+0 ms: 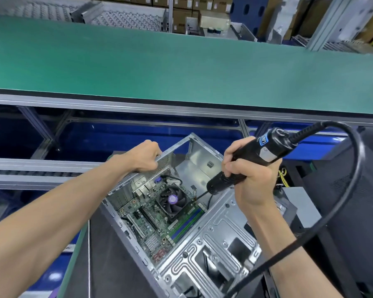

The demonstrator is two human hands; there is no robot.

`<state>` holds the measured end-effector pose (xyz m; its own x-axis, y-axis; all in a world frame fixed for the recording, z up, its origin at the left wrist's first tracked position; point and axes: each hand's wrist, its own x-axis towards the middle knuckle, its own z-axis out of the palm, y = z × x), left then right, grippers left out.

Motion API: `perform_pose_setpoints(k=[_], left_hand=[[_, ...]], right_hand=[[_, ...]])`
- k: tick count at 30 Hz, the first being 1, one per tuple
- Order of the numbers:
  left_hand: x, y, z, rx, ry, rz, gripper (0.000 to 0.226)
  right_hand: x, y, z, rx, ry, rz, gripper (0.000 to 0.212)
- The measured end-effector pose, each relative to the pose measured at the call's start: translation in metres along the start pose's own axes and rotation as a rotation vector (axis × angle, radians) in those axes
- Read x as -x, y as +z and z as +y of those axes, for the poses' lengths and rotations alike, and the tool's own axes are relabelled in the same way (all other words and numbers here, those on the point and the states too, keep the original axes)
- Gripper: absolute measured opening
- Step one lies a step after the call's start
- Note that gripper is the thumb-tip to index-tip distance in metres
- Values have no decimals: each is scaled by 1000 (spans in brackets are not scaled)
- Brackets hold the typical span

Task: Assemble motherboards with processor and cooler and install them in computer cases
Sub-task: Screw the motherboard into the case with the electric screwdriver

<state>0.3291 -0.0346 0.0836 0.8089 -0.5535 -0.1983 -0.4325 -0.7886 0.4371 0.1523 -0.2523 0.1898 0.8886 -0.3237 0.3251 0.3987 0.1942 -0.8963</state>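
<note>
An open grey metal computer case [215, 231] lies tilted in front of me. Inside it sits a green motherboard [159, 222] carrying a black cooler fan [173, 200] with a purple hub. My left hand [143, 157] grips the case's upper rear edge. My right hand [249, 179] is closed around a black electric screwdriver [265, 151]. Its thin bit [199, 195] points down-left and touches the board's edge just right of the cooler. A thick black cable [351, 190] loops from the tool's top down past my right forearm.
A wide green conveyor belt [181, 67] runs across the view behind the case, on an aluminium frame [116, 106]. Cardboard boxes [183, 16] and roller racks stand beyond it. A dark case panel [342, 190] stands at the right, and a black mat [116, 265] lies under the case.
</note>
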Motion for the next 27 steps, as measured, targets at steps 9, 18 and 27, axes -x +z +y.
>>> perform_pose_setpoints(k=[9,18,27], left_hand=[[-16,-1,22,-300,87,-13,24],[36,24,-3,-292,-98,325,66],[31,32,-4,-211,-152,258,55]], right_hand=[[-13,0,7,22,-48,5,24],[-41,9,30,25,-84,-15,28],[-72,26,73,25,-24,-84,24]])
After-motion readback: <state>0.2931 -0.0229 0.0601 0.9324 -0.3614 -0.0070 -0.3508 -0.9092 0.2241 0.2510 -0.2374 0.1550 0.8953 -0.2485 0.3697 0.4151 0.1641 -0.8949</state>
